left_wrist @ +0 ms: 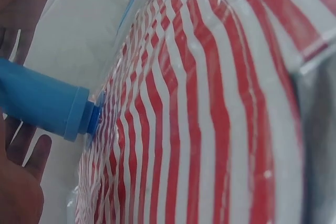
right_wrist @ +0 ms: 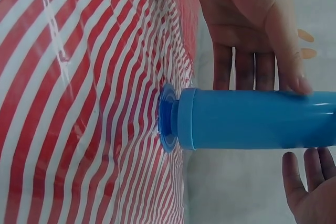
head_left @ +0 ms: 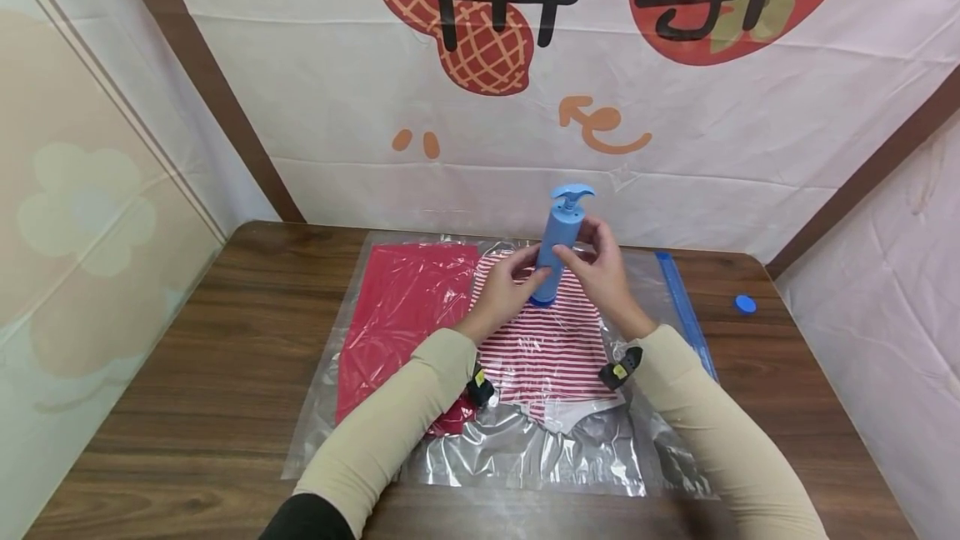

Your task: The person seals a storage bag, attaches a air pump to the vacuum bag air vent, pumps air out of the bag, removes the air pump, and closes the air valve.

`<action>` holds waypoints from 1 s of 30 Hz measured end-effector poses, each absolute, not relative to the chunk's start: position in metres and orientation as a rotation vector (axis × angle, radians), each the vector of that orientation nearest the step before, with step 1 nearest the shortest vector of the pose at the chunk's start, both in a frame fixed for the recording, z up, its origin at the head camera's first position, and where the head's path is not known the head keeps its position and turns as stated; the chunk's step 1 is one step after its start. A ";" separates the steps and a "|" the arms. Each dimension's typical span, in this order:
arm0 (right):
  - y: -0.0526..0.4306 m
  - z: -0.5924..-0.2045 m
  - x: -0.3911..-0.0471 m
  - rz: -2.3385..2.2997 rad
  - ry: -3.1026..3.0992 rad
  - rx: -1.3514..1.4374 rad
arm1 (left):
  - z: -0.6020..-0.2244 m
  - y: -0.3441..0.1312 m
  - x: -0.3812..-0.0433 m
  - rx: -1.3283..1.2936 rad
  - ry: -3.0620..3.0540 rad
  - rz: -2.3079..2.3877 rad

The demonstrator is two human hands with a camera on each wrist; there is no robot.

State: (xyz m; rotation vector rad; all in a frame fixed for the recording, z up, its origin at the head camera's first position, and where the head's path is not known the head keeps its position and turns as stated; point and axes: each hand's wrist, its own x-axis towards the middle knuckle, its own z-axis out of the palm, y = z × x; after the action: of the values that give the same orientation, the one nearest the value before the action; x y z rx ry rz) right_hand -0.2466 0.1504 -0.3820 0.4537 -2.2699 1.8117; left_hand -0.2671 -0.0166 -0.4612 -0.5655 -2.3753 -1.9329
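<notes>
A blue hand pump [head_left: 560,242] stands nearly upright, its blue T-shaped handle on top. Its lower end sits on the round blue valve [right_wrist: 167,118] of a clear plastic storage bag [head_left: 517,448]. Inside the bag lie a red-and-white striped garment [head_left: 543,348] and a folded red cloth [head_left: 408,307]. My left hand [head_left: 506,290] holds the pump's lower barrel, thumb in front and fingers partly hidden behind. Slightly higher, my right hand [head_left: 603,273] holds the barrel from the other side, thumb against it. Nothing touches the handle.
A small round blue cap [head_left: 745,304] lies on the brown wooden table [head_left: 172,373], right of the bag. A blue zip strip [head_left: 684,307] runs along the bag's right edge. Printed curtains [head_left: 337,90] stand behind the table and at both sides.
</notes>
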 end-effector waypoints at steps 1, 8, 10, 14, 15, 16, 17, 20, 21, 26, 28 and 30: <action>0.151 -0.382 -0.246 1.808 -2.271 0.450 | -0.461 -0.017 -0.267 -0.563 -2.368 -1.932; 0.157 -0.383 -0.244 1.812 -2.288 0.464 | -0.463 -0.018 -0.267 -0.538 -2.325 -1.916; 0.157 -0.383 -0.243 1.823 -2.296 0.460 | -0.463 -0.017 -0.267 -0.537 -2.318 -1.914; 0.156 -0.386 -0.245 1.821 -2.304 0.463 | -0.463 -0.015 -0.268 -0.535 -2.313 -1.927; 0.156 -0.389 -0.247 1.822 -2.300 0.468 | -0.463 -0.015 -0.268 -0.535 -2.316 -1.927; 0.156 -0.392 -0.249 1.820 -2.298 0.468 | -0.464 -0.015 -0.269 -0.535 -2.321 -1.926; 0.156 -0.396 -0.251 1.816 -2.296 0.468 | -0.464 -0.014 -0.269 -0.538 -2.326 -1.925; 0.157 -0.406 -0.260 1.813 -2.285 0.457 | -0.464 -0.014 -0.269 -0.551 -2.343 -1.909; 0.157 -0.409 -0.262 1.818 -2.278 0.452 | -0.465 -0.014 -0.269 -0.557 -2.348 -1.901; 0.159 -0.414 -0.265 1.827 -2.250 0.463 | -0.465 -0.014 -0.269 -0.577 -2.346 -1.878; 0.159 -0.414 -0.265 1.826 -2.244 0.480 | -0.465 -0.014 -0.270 -0.573 -2.338 -1.879; 0.159 -0.413 -0.265 1.824 -2.245 0.497 | -0.464 -0.014 -0.269 -0.563 -2.331 -1.882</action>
State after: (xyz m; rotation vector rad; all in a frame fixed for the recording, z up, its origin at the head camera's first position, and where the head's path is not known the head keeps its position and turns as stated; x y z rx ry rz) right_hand -0.2646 0.1592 -0.4132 0.4970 -2.2451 1.8243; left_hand -0.2693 -0.0142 -0.4642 -0.5630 -2.3313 -1.8821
